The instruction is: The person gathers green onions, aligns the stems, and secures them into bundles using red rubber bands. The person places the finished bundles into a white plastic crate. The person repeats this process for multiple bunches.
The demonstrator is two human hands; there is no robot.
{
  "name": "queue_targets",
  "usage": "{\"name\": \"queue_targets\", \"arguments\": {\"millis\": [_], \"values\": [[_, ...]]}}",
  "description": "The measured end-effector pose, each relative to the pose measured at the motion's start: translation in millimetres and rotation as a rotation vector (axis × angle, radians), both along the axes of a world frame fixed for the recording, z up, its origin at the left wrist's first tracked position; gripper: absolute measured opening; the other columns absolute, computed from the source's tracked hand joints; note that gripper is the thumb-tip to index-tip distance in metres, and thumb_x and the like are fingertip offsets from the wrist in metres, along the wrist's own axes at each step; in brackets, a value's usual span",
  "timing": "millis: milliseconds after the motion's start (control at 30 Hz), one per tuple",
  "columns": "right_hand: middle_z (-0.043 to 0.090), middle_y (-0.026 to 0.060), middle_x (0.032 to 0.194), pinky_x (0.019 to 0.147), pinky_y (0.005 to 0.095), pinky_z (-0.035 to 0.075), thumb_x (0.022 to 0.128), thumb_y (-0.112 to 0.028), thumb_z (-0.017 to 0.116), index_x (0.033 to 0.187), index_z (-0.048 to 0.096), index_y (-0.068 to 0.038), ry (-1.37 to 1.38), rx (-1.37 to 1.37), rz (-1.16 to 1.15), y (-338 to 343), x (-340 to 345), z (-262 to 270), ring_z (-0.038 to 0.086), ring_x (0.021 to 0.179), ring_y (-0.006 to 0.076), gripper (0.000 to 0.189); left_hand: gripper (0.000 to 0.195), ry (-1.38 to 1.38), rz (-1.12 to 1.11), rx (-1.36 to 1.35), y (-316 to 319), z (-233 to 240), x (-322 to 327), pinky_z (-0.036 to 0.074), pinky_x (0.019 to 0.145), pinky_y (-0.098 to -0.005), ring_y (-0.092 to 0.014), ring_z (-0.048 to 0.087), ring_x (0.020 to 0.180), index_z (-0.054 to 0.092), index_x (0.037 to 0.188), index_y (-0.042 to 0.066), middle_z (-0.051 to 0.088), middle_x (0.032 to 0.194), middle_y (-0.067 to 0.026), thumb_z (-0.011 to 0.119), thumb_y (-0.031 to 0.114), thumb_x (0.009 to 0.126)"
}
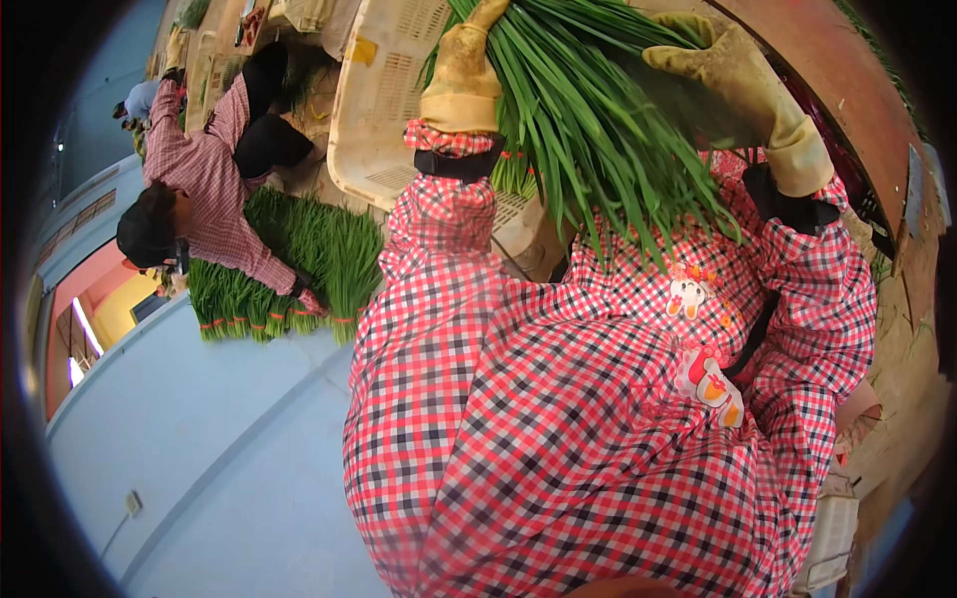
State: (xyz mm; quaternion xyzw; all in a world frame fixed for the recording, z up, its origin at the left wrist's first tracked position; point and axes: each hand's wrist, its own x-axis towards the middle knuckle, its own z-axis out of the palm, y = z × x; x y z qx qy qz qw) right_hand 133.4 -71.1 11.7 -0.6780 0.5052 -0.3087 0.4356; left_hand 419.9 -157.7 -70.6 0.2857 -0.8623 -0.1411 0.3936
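My left hand (463, 71), in a stained yellowish rubber glove, is at the top of a large loose bunch of garlic chives (576, 112). It appears to grip the bunch, though its fingertips run out at the upper picture edge. From there the long green leaves fan down towards my lap, their tips over my checked apron. My right hand (699, 56), gloved alike, is at the bunch's right side with thumb and fingers apart. Some leaf tips lie between them. Under the bunch, red-banded chive stems (516, 176) show beside a pale plastic crate (359, 127).
At left, a co-worker (202, 164) in a checked smock reaches over a row of red-banded chive bundles (299, 261) against the blue wall (247, 463). A brown board (845, 82) edges the right side. A white crate (830, 538) stands at lower right.
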Motion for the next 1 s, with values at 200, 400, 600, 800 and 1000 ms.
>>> {"name": "queue_targets", "arguments": {"millis": [200, 400, 600, 800, 1000], "values": [[0.069, 0.018, 0.129, 0.099, 0.0371, 0.053, 0.098, -0.026, 0.069, 0.143, 0.057, -0.005, 0.496, 0.112, -0.073, 23, 17, -16, 0.068, 0.116, 0.032, 0.051, 0.055, 0.277, 0.32, 0.196, -29, -50, 25, 0.045, 0.114, -0.0372, -0.026, 0.06, 0.13, 0.045, 0.15, 0.006, 0.064, 0.14, -0.0162, 0.064, 0.005, 0.098], [0.073, 0.0078, 0.116, 0.09, 0.0265, 0.052, 0.101, -0.019, 0.065, 0.135, 0.064, -0.002, 0.087, 0.427, -0.276, 40, -62, -37, 0.066, 0.097, 0.0142, 0.038, 0.064, 1.152, 0.384, 0.865, -77, -115, 77, 0.047, 0.111, -0.0376, -0.025, 0.063, 0.124, 0.047, 0.15, 0.016, 0.068, 0.134, -0.0136, 0.074, 0.014, 0.092], [0.073, 0.0047, 0.109, 0.081, 0.0246, 0.05, 0.102, -0.013, 0.062, 0.131, 0.067, 0.0, 0.173, 0.44, -0.362, 43, -92, 3, 0.064, 0.093, 0.0112, 0.032, 0.073, 1.494, 0.684, 1.183, -78, -164, 39, 0.044, 0.112, -0.0438, -0.027, 0.059, 0.128, 0.045, 0.151, 0.016, 0.062, 0.137, -0.0134, 0.079, 0.022, 0.086], [0.072, 0.0063, 0.114, 0.086, 0.0263, 0.053, 0.106, -0.017, 0.06, 0.137, 0.062, 0.0, 0.1, 0.474, -0.363, 57, -118, 20, 0.064, 0.093, 0.0127, 0.035, 0.072, 1.685, 0.685, 1.189, -59, -201, 20, 0.036, 0.116, -0.046, -0.028, 0.049, 0.136, 0.04, 0.154, 0.011, 0.051, 0.147, -0.0137, 0.07, 0.031, 0.091], [0.072, 0.0056, 0.118, 0.09, 0.0261, 0.052, 0.106, -0.017, 0.061, 0.139, 0.06, 0.001, 0.148, 0.558, -0.365, 61, -138, 17, 0.065, 0.102, 0.0127, 0.038, 0.074, 1.809, 0.689, 1.228, -53, -209, 27, 0.029, 0.121, -0.0482, -0.028, 0.039, 0.144, 0.034, 0.156, 0.007, 0.04, 0.156, -0.0139, 0.062, 0.039, 0.096]]}}
